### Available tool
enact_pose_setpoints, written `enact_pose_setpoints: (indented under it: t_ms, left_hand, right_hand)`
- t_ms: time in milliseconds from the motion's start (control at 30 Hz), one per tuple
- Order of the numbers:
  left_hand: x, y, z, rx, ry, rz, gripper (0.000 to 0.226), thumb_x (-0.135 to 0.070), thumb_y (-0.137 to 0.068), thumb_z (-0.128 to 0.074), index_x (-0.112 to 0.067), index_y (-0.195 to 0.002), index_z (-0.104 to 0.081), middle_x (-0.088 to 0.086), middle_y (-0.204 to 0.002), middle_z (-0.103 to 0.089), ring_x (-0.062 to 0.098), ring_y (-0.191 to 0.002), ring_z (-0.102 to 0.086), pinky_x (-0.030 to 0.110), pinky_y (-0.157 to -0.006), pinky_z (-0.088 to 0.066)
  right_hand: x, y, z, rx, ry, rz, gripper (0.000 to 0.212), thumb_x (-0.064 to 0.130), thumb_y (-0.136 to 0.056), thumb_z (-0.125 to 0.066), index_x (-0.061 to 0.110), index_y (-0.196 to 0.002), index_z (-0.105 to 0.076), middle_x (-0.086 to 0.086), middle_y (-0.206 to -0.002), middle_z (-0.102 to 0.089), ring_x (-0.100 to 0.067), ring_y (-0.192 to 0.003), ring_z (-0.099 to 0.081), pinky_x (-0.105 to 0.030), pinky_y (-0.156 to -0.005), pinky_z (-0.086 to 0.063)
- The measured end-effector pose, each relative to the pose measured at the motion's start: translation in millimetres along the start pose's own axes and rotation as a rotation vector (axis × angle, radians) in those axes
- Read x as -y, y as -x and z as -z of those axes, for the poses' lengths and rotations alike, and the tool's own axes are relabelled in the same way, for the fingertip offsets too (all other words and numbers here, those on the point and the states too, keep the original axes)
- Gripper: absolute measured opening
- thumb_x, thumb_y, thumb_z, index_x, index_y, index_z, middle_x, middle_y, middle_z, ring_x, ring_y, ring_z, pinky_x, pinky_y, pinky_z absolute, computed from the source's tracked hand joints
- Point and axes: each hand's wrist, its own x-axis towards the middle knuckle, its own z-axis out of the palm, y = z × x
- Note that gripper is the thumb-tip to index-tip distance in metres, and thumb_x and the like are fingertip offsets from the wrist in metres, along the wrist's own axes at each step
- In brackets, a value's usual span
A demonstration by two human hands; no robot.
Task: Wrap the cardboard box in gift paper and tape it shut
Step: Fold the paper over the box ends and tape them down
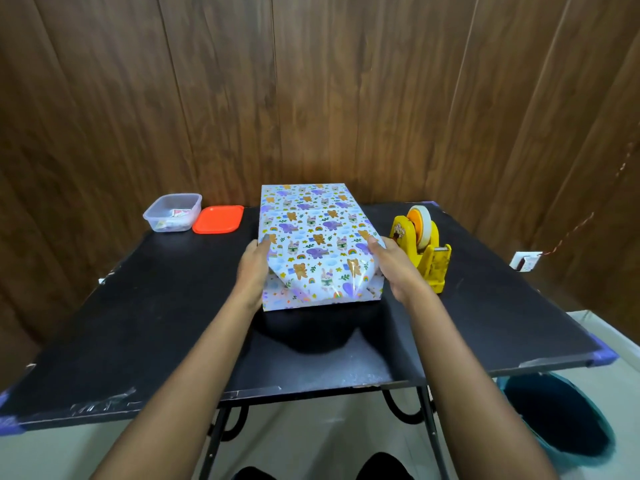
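Observation:
The box [313,233] sits in the middle of the black table, fully covered in white gift paper printed with bears, elephants and rainbows. Its near end flap is folded down to a point, with a shiny strip of tape [356,282] on it. My left hand [251,271] presses flat against the box's left side near the front corner. My right hand [389,268] presses against the right side, fingers straight along the paper. The far end of the box points toward the wall. A yellow tape dispenser [424,252] stands just right of my right hand.
A clear plastic tub [172,212] with small items and its orange lid [218,220] lie at the table's [138,323] back left. A teal bin [561,417] stands on the floor at the right. A wooden wall is close behind the table.

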Motion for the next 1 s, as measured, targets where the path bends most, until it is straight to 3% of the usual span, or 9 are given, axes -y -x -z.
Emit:
enact_pose_setpoints:
  t_ms: [67,100,133,200,267,367,433,600,1000]
  left_hand:
    - [7,0,4,-0.16,-0.1,-0.027,0.07,-0.058,-0.079,-0.053,-0.004,-0.123,-0.047,0.015,-0.125,-0.058,0.027,-0.109,-0.059,0.045,-0.096,-0.047]
    - [10,9,6,-0.266,-0.118,-0.067,0.071,-0.058,-0.077,-0.054,-0.002,-0.121,-0.049,0.016,-0.123,-0.058,0.026,-0.106,-0.057,0.04,-0.095,-0.046]
    - [15,18,6,-0.372,-0.136,-0.119,0.06,-0.052,-0.08,-0.056,0.0,-0.11,-0.054,0.014,-0.112,-0.06,0.023,-0.1,-0.051,0.035,-0.09,-0.043]
    - [22,39,4,-0.448,-0.157,-0.145,0.037,-0.043,-0.084,-0.059,-0.007,-0.074,-0.056,0.0,-0.078,-0.054,0.021,-0.09,-0.039,0.037,-0.083,-0.039]
    - [22,54,1,-0.335,-0.044,-0.09,0.041,-0.045,-0.082,-0.06,-0.014,-0.059,-0.047,-0.001,-0.063,-0.047,0.021,-0.074,-0.043,0.036,-0.066,-0.039]
    - [12,53,-8,-0.201,0.031,0.035,0.03,-0.033,-0.09,-0.059,-0.013,-0.068,-0.055,0.001,-0.07,-0.058,0.015,-0.063,-0.052,0.024,-0.053,-0.036]
    - [5,50,-15,-0.168,0.068,0.1,0.022,-0.026,-0.091,-0.058,-0.012,-0.075,-0.058,0.004,-0.076,-0.06,0.017,-0.064,-0.056,0.023,-0.053,-0.041]
    - [11,36,-15,-0.204,0.169,0.082,0.017,-0.009,-0.09,-0.059,-0.009,-0.073,-0.057,0.007,-0.083,-0.064,0.022,-0.078,-0.061,0.028,-0.065,-0.049]
    - [33,34,-7,-0.096,0.225,-0.058,0.016,-0.012,-0.091,-0.058,-0.008,-0.077,-0.064,-0.001,-0.078,-0.07,0.011,-0.072,-0.064,0.018,-0.059,-0.052]
  right_hand:
    - [-3,1,-1,-0.177,0.096,0.053,0.055,0.048,-0.095,-0.046,0.005,-0.13,-0.047,-0.003,-0.117,-0.06,-0.02,-0.107,-0.059,-0.04,-0.094,-0.048]
    - [-7,2,1,-0.295,0.164,0.098,0.048,0.049,-0.094,-0.046,0.004,-0.109,-0.057,-0.002,-0.097,-0.06,-0.019,-0.092,-0.058,-0.036,-0.083,-0.049]
    - [-8,5,3,-0.397,0.225,0.117,0.046,0.049,-0.094,-0.046,0.006,-0.083,-0.056,-0.003,-0.078,-0.057,-0.02,-0.075,-0.054,-0.033,-0.069,-0.044]
    - [-12,9,9,-0.434,0.256,0.051,0.053,0.052,-0.092,-0.048,0.007,-0.065,-0.052,-0.008,-0.065,-0.057,-0.024,-0.062,-0.052,-0.034,-0.061,-0.041]
    - [-10,18,9,-0.252,0.111,-0.09,0.054,0.052,-0.091,-0.051,0.004,-0.067,-0.059,-0.011,-0.068,-0.064,-0.023,-0.061,-0.059,-0.031,-0.06,-0.047]
    - [-9,22,5,-0.077,-0.079,-0.155,0.039,0.041,-0.092,-0.055,0.005,-0.08,-0.062,-0.007,-0.073,-0.066,-0.018,-0.063,-0.064,-0.027,-0.059,-0.05]
    - [-9,18,1,-0.11,-0.209,-0.11,0.027,0.033,-0.092,-0.058,0.007,-0.087,-0.063,-0.006,-0.078,-0.068,-0.017,-0.066,-0.066,-0.026,-0.06,-0.054]
    - [-13,12,-1,-0.16,-0.317,-0.05,0.019,0.017,-0.093,-0.058,0.009,-0.076,-0.059,-0.004,-0.075,-0.066,-0.009,-0.054,-0.065,-0.018,-0.047,-0.052]
    - [-32,10,-1,-0.072,-0.31,0.006,0.018,0.026,-0.092,-0.059,0.012,-0.081,-0.062,-0.003,-0.08,-0.068,-0.014,-0.073,-0.064,-0.026,-0.07,-0.053]
